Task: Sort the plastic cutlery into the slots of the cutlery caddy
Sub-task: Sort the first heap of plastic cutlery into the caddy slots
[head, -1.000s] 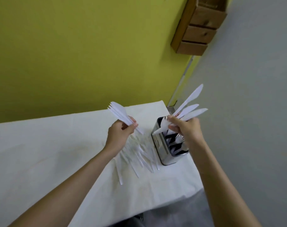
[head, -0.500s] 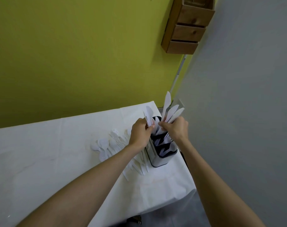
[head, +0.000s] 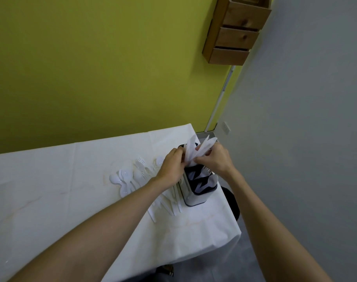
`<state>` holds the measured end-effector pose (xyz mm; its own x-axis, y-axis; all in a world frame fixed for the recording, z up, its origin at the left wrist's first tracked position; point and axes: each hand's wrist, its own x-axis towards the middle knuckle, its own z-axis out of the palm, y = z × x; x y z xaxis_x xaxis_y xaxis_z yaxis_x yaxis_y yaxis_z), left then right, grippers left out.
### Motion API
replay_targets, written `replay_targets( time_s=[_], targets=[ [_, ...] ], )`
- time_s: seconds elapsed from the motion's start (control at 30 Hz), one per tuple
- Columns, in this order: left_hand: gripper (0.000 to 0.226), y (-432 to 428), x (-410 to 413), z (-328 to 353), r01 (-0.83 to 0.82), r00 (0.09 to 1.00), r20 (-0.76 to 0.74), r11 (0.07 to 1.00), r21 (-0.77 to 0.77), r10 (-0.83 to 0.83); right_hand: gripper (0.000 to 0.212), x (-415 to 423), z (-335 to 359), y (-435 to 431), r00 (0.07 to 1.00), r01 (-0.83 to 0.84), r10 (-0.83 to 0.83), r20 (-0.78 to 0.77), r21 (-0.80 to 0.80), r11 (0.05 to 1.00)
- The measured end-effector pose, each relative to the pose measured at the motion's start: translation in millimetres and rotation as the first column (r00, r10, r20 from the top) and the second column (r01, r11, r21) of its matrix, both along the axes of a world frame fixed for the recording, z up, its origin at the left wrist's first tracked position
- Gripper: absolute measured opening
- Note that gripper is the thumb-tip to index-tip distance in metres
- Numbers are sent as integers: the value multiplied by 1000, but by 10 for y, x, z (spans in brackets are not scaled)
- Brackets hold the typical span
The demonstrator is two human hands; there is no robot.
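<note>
Now that your left hand (head: 171,167) has brought its knives (head: 191,149) to the caddy (head: 196,197), both hands grip knives over its far slot; your right hand (head: 216,159) guides them in.

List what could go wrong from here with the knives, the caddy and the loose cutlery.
1. The metal cutlery caddy stands near the table's right edge; pushing the white plastic knives down hard might tip it or nudge it off.
2. Both the left hand and right hand crowd one slot, so the fanned knives may snag or spill out.
3. The left forearm hangs over the loose white plastic spoons and forks and could sweep them away.
</note>
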<state>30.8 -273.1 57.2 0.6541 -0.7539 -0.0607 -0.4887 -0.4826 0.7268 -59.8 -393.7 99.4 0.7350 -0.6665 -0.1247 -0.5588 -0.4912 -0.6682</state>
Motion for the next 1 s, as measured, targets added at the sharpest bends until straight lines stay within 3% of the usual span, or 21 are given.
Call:
replay_targets(
  time_s=[0.13, 0.27, 0.33, 0.47, 0.63, 0.87, 1.0],
  targets=[
    [26, 46, 12, -15, -21, 1000, -21, 999, -38, 20, 47, -24, 30, 21, 990, -12, 7, 141, 35, 999],
    [23, 105, 9, -47, -39, 997, -74, 995, -93, 32, 68, -60, -12, 104, 959, -102, 146, 244, -184, 978],
    [22, 138, -8, -45, -52, 994, -107, 989, -141, 37, 64, -66, -47, 153, 933, -129, 205, 297, -257, 958],
    [21, 182, -13, -67, -68, 990, -136, 977, -204, 41, 54, -23, -34, 252, 868, -70, 176, 465, -237, 969],
    [23, 202, 33, -138, -59, 995, -89, 979, -194, 42, 61, 35, -100, 245, 883, -154, 282, 376, -336, 929],
    [21, 223, 41, -92, -57, 998, -49, 976, -209, 48, 84, 112, -105, 258, 900, -97, 244, 362, -381, 920],
    [26, 205, 56, -126, -69, 996, -71, 975, -213, 55, 87, 144, -89, 311, 873, -48, 157, 462, -237, 970]
  ],
)
